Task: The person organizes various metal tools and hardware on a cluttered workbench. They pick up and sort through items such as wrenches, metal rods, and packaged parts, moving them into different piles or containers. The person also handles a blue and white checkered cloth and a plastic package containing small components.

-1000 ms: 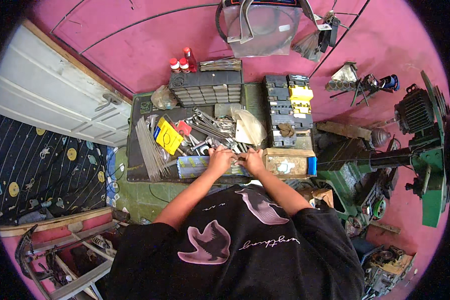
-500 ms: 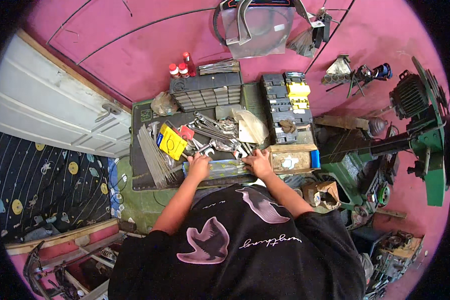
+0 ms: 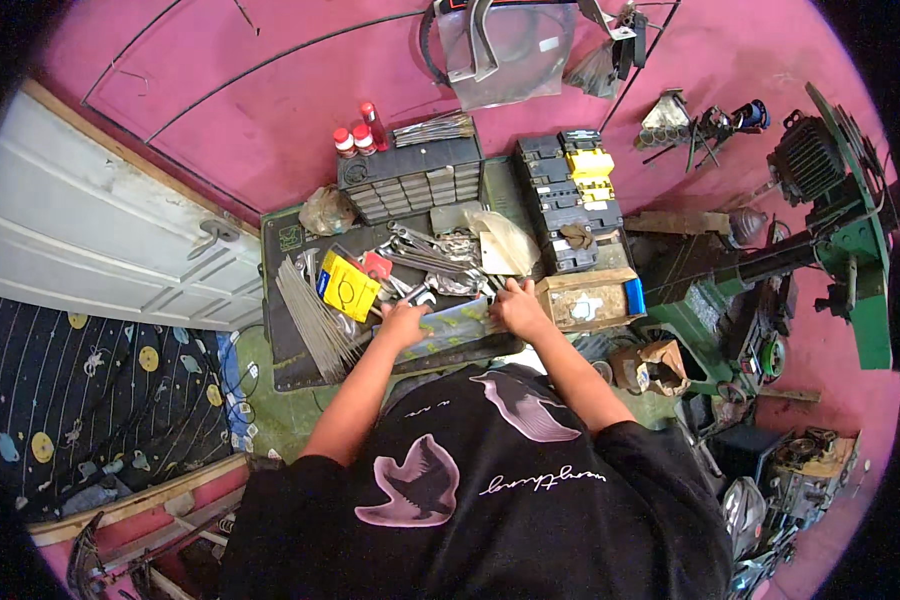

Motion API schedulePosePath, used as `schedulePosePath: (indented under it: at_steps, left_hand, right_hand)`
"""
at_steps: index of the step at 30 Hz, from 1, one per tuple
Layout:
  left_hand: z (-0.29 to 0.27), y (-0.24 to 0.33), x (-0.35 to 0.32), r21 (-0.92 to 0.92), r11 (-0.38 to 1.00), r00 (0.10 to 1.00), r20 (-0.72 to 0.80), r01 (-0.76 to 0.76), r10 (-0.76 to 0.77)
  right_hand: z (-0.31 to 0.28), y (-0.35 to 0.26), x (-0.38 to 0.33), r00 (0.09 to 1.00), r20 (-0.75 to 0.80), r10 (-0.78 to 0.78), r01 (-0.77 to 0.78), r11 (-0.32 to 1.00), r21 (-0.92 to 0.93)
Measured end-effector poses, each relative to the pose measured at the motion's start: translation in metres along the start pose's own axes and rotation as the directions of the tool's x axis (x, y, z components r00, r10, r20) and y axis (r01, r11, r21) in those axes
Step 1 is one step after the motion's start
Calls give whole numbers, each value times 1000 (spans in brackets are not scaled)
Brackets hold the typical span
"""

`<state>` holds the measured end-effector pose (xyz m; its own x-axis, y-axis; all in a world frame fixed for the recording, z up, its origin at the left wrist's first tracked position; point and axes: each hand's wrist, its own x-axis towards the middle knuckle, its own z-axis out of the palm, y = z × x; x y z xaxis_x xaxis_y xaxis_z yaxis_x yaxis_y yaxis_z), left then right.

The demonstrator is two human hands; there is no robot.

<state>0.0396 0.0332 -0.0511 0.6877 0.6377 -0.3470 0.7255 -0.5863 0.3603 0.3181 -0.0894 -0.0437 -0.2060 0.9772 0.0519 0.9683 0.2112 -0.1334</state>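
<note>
A long, flat grey-blue pouch-like piece with yellow-green patches (image 3: 455, 328) lies along the near edge of the workbench. My left hand (image 3: 402, 325) is closed at its left end, beside some wrenches (image 3: 422, 297). At the other end my right hand (image 3: 518, 310) grips the edge, fingers bent around it; that end sits a little higher. Just beyond is a heap of wrenches and metal tools (image 3: 430, 250). Left of my left hand are a yellow packet (image 3: 348, 285) and a fan of thin grey rods (image 3: 310, 315). The fingertips of both hands are partly hidden.
A small-drawer cabinet (image 3: 410, 180) with red-capped bottles (image 3: 344, 141) stands at the back. Black and yellow cases (image 3: 570, 200) and an open cardboard box (image 3: 585, 303) sit on the right. A green drill-press-like machine (image 3: 855, 260) stands far right; a white door (image 3: 110, 220) is left.
The right end of the patterned piece has risen and tilted away, with my right hand gripping it. My left hand stays near its left end. The view has shifted slightly.
</note>
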Motion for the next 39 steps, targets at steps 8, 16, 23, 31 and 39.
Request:
schedulePosePath:
  at_steps: [8,16,23,31,39]
  left_hand:
    - [20,-2,26,209,978,992,127,-21,-6]
    - [7,6,29,176,983,963,270,-50,0]
    - [11,-9,19,-209,972,975,171,-104,141]
    - [-22,52,47,-517,833,952,104,-195,287]
    - [0,167,104,-694,683,867,172,-230,467]
  right_hand:
    - [0,-8,-19,974,70,217,-216,976,-24]
    - [21,-1,-22,946,131,296,-297,955,-16]
    - [-25,9,-32,859,288,423,-511,744,431]
    - [-45,20,-66,608,340,717,38,-454,890]
    - [-54,43,-132,542,169,823,-72,-155,985]
